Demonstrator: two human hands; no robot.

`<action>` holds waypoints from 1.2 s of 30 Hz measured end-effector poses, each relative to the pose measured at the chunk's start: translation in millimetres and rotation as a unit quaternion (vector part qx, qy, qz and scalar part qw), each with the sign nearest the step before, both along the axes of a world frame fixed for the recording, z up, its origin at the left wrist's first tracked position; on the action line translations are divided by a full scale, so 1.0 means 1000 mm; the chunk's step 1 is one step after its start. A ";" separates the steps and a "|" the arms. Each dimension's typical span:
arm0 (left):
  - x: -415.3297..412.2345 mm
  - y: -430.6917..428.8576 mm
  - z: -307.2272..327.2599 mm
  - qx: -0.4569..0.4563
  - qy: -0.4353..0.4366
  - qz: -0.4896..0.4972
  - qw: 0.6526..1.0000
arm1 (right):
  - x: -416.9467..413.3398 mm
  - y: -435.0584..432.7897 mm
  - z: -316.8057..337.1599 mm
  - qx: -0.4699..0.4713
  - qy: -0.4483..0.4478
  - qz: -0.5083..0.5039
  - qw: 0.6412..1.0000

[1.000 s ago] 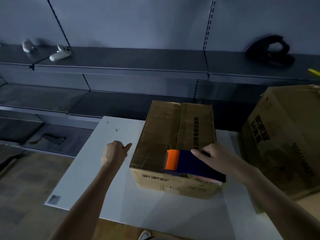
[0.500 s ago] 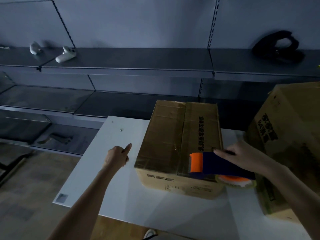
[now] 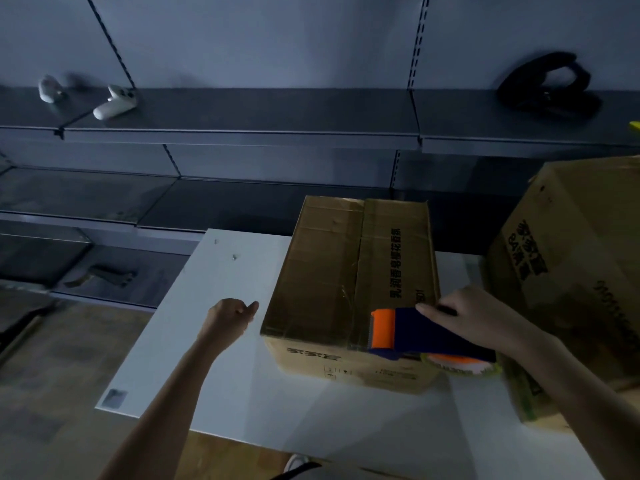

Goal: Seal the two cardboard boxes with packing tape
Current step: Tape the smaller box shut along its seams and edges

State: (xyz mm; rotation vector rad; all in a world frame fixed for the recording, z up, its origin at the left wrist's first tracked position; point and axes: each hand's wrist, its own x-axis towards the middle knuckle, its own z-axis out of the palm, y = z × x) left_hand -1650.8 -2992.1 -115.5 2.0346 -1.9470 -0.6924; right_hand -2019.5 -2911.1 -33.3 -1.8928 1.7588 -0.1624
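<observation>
A closed cardboard box (image 3: 329,271) with printed characters lies on the white table (image 3: 214,327). My right hand (image 3: 474,313) grips a blue and orange tape dispenser (image 3: 415,336) at the box's near right corner, its orange head on the top face and its tape roll (image 3: 460,365) hanging past the front edge. My left hand (image 3: 230,318) hovers over the table just left of the box, fingers curled, holding nothing. A second, larger cardboard box (image 3: 571,278) stands at the right.
Dark metal shelves (image 3: 242,112) run behind the table. On the upper shelf lie two white controllers (image 3: 114,103) and a black strap-like object (image 3: 547,84). A bracket (image 3: 104,275) lies on the lowest shelf at left. Wooden floor shows to the left.
My right hand has carried the dispenser rightward along the box's near edge to its right corner. My left hand stayed beside the box.
</observation>
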 end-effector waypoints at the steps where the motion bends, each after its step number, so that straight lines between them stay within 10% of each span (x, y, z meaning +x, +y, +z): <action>1: -0.001 0.000 -0.001 -0.006 -0.008 0.003 1.000 | 0.001 0.000 0.001 -0.001 0.001 0.001 1.000; 14: -0.024 0.024 -0.044 -0.002 0.284 0.132 0.950 | 0.002 -0.003 -0.001 -0.008 0.019 0.015 1.000; 28: -0.022 0.033 -0.046 0.085 0.077 0.064 0.991 | -0.002 -0.005 -0.006 -0.005 -0.021 -0.006 1.000; 36: -0.028 0.048 0.009 -0.206 0.088 -0.073 0.972 | 0.002 -0.006 0.000 0.006 -0.005 0.001 1.000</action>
